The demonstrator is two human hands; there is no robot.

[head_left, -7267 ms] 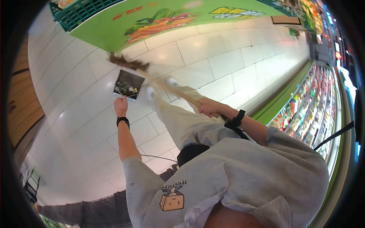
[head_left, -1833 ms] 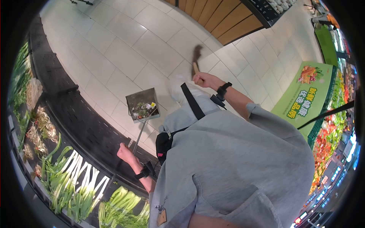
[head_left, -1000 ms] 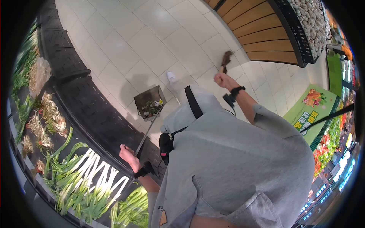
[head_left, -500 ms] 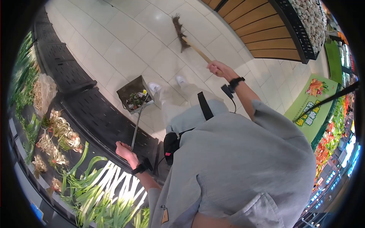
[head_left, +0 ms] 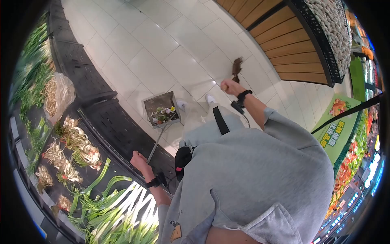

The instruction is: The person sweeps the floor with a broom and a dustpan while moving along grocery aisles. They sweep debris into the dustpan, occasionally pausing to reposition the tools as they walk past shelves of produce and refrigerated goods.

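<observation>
My left hand (head_left: 141,161) is closed around the upper end of a thin metal handle. That handle runs down to a dustpan (head_left: 148,106), which rests on the tiled floor left of my feet. Leafy green, white and yellow scraps (head_left: 163,114) lie in the pan. My right hand (head_left: 232,87) grips the handle of a broom, seen nearly end-on, so most of the stick is hidden behind the hand. Beyond it, the dark brown broom head (head_left: 237,69) is near the floor, to the right of my shoes and apart from the dustpan.
A black produce shelf (head_left: 122,126) curves along my left, bearing leeks (head_left: 122,211), garlic bunches (head_left: 83,142) and a plastic bag (head_left: 65,95). A wood-slatted display stand (head_left: 292,38) stands at the upper right. A green sign (head_left: 335,130) is on the right.
The broom has swung right and closer to my feet, its handle now pointing nearly toward me. The view has shifted, and the dustpan stays left of my feet with scraps in it.
</observation>
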